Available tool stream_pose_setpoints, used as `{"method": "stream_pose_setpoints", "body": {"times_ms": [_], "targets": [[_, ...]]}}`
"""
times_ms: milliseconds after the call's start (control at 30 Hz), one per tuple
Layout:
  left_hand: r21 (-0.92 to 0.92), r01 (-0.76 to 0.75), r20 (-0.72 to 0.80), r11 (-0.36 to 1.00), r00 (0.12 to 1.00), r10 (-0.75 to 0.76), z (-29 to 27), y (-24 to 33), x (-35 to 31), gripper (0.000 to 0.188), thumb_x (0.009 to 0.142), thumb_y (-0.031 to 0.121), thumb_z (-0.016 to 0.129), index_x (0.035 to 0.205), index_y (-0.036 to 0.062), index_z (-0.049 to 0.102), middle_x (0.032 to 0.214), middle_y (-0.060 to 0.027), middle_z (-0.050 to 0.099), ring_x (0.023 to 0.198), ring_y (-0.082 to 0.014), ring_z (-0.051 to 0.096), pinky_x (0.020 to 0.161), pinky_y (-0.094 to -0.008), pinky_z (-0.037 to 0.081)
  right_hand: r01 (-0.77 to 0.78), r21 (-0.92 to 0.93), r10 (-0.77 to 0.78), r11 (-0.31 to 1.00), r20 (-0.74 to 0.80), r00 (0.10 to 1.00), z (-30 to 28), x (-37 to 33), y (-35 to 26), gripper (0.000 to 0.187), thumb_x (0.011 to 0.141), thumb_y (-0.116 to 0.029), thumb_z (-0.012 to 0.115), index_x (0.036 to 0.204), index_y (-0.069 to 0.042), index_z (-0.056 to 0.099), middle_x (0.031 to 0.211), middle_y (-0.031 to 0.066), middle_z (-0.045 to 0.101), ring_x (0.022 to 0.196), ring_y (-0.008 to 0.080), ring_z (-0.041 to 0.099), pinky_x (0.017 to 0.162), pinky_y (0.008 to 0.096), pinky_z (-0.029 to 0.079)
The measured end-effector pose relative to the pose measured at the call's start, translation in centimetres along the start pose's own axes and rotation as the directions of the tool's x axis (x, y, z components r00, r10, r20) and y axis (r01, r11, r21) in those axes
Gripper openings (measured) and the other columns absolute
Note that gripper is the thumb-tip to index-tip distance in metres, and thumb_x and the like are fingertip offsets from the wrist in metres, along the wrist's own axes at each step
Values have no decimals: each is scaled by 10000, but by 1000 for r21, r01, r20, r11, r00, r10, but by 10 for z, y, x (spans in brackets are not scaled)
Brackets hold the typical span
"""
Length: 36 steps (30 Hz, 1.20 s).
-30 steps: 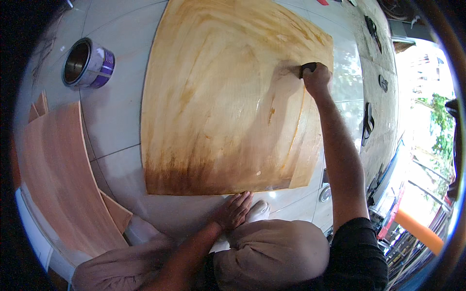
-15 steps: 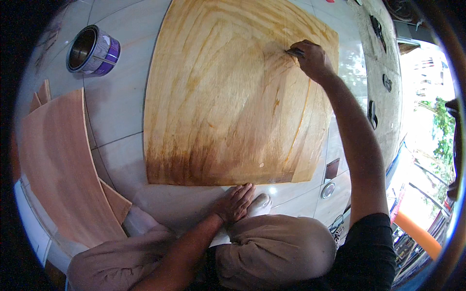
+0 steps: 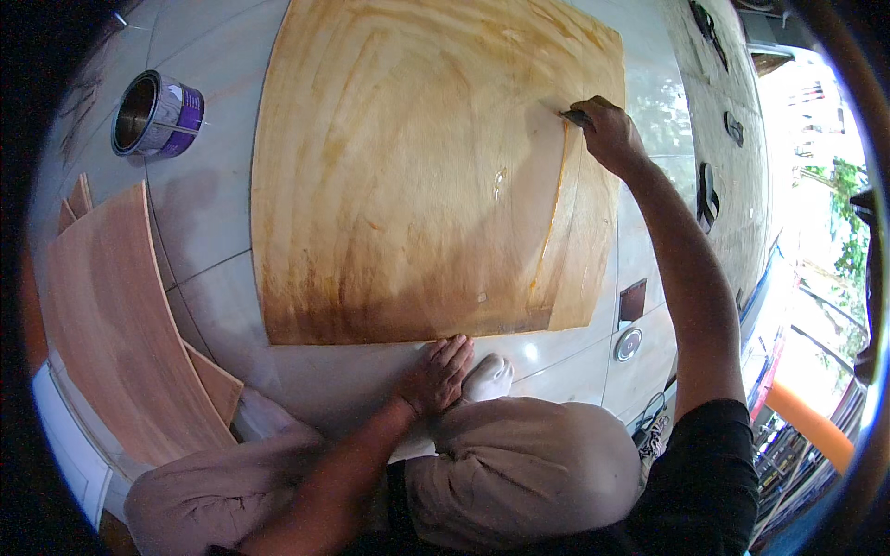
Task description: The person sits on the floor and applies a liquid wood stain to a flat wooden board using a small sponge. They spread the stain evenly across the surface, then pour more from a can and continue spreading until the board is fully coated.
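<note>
Currently the right hand (image 3: 607, 134) is closed around a small dark spreader (image 3: 577, 117), its edge against the wet plywood sheet (image 3: 408, 167) beneath. Left hand (image 3: 436, 373) lies open, flat on the floor (image 3: 213, 213), bracing; open can (image 3: 153, 114) well apart.

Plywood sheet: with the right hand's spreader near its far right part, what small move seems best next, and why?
Probably draw the spreader in the right hand back down toward the near edge of the plywood sheet. A wet ridge of glue runs down from the tool, and the strip to its right looks paler. The left hand rests flat on the floor by that edge.
</note>
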<state>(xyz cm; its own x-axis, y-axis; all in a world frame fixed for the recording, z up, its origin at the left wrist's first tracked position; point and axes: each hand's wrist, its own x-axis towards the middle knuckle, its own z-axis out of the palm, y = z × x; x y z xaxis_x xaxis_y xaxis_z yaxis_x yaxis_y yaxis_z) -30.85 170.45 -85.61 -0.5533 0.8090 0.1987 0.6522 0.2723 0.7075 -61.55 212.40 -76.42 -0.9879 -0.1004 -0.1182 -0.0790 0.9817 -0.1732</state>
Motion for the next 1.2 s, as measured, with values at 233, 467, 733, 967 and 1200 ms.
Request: {"method": "stream_pose_setpoints", "body": {"times_ms": [233, 467, 733, 967, 1200], "targets": [[64, -36, -19, 997, 999, 37, 4, -4, -2, 585, 881, 200, 601, 1420, -18, 537, 1554, -190, 444, 1504, -345, 344, 1244, -499, 313, -99, -14, 99, 995, 11, 995, 11, -23, -18, 200, 944, -41, 600, 1123, -43, 690, 1096, 202, 666, 1003, 438, 692, 872, 501, 576], [-1, -11, 20, 1000, 1000, 11, -3, 0, 2, 498, 920, 159, 580, 1371, -50, 561, 1546, -216, 446, 1474, -389, 390, 1198, -563, 368, -152, 60, 150, 987, 28, 988, 25, -85, -57, 220, 949, -40, 576, 1148, -50, 671, 1083, 203, 652, 959, 451, 695, 846, 530, 585], [90, -34, 51, 995, 998, 30, -10, -1, 5, 555, 889, 228, 608, 1375, -34, 553, 1559, -219, 451, 1475, -375, 406, 1235, -529, 319, -191, 129, 186, 973, 51, 981, 42, -181, -120, 220, 943, 17, 552, 1116, -38, 676, 1027, 200, 624, 877, 442, 684, 753, 509, 576], [187, -34, 127, 982, 992, 10, -13, -2, 5, 590, 890, 321, 575, 1387, 4, 590, 1576, -181, 477, 1500, -317, 395, 1270, -475, 262, -263, 144, 256, 954, 65, 965, 51, -249, -177, 299, 910, 6, 587, 1182, -84, 672, 1020, 180, 606, 870, 409, 701, 741, 502, 584], [214, -63, 97, 975, 994, 43, -10, -5, 5, 593, 878, 318, 582, 1387, 13, 599, 1564, -181, 491, 1499, -329, 394, 1268, -482, 267, -379, 219, 353, 899, 150, 923, 52, -278, -194, 324, 916, -1, 597, 1225, -73, 664, 1066, 194, 640, 915, 425, 702, 779, 493, 584]]}}
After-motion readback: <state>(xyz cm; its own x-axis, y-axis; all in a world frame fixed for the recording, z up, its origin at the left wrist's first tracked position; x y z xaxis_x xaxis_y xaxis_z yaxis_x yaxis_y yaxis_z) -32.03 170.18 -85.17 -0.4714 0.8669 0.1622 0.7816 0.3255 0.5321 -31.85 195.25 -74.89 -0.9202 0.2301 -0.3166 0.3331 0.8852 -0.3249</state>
